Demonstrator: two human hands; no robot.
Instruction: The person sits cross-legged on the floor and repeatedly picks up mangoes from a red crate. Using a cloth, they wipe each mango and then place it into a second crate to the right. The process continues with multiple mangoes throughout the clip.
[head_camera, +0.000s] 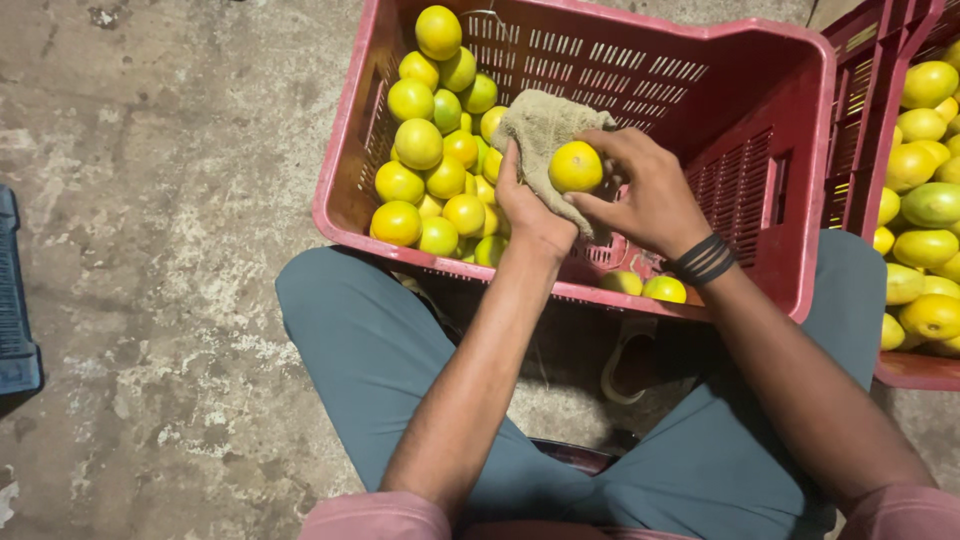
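My left hand (528, 205) grips a coarse beige cloth (538, 130) over the red plastic crate (760, 150). My right hand (648, 190) holds a yellow citrus fruit (575, 166) against that cloth. A dark band circles my right wrist. Both hands hover above the crate's near side, just right of a heap of yellow-green fruits (435, 160) piled in the crate's left half. Two more fruits (645, 286) lie at the crate's near edge below my right wrist.
A second red crate (915, 368) full of yellow-green fruit stands at the right edge. A blue crate corner (15, 320) shows at far left. Rough concrete floor (160, 250) spreads left of my teal-trousered knees, which flank the crate.
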